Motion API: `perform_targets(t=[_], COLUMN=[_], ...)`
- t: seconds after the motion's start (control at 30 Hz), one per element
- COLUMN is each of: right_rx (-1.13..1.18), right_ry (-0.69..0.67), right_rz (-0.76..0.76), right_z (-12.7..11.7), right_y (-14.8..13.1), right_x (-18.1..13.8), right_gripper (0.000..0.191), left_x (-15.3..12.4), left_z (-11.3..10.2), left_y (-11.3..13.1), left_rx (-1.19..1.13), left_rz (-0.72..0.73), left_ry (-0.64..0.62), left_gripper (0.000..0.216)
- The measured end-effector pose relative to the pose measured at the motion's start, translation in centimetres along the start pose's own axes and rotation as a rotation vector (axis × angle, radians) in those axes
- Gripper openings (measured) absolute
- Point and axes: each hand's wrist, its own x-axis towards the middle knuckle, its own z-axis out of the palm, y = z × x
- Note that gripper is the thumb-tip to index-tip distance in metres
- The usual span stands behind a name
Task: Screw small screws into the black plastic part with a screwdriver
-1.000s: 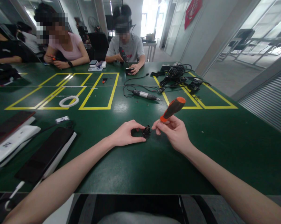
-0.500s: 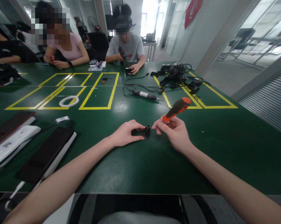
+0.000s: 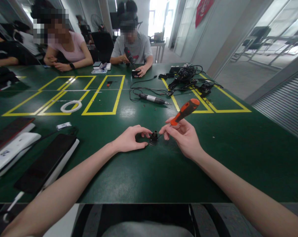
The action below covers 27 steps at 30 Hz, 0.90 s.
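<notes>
Head camera view at a green-topped work table marked with yellow tape rectangles: the person's left hand pinches a small black round fitting with a short upright stub, which sits on the table surface between the two hands. The right hand is closed around an orange-and-black-handled screwdriver, its thin shaft angled down toward the top of the fitting; whether the tip actually meets a screw is too small to tell. Judged from how things lie, the work on the fitting is under way and not finished: the part is held steady and the tool is at it, with no loose screw or cover visible beside it. A grey-and-black electric screwdriver lies well apart, near a tangle of black cables. Dark flat devices on white bases rest at the left. No brand or label can be read; a red wall sign is illegible.
</notes>
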Motion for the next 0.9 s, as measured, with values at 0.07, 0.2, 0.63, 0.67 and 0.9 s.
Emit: perform_targets(t=[0.07,0.2,0.63,0.67,0.9], right_rx=[-0.012,-0.087,0.036,0.016,-0.076], right_ry=[0.021,0.059,-0.020,0.004,0.073], right_rz=[-0.004,-0.005,0.023,0.023,-0.016], right_z=[0.0,-0.1,-0.1,-0.1,-0.1], right_y=[-0.1,0.0,0.2,0.2,0.1], right_x=[0.0,0.0,0.0,0.0,0.1], right_gripper=[0.031,0.030,0.027,0.028,0.026], left_x=[0.0,0.1,0.1,0.1,0.2], left_z=[0.1,0.3,1.3,1.3,1.1], left_y=[0.2,0.6,1.3,1.3,1.3], left_rx=[0.018,0.078,0.081,0.093,0.149], left_rz=[-0.001,0.039,-0.114,-0.110,-0.063], left_ry=[0.013,-0.033,0.018,0.014,-0.011], left_gripper=[0.019,0.019,0.010,0.010,0.008])
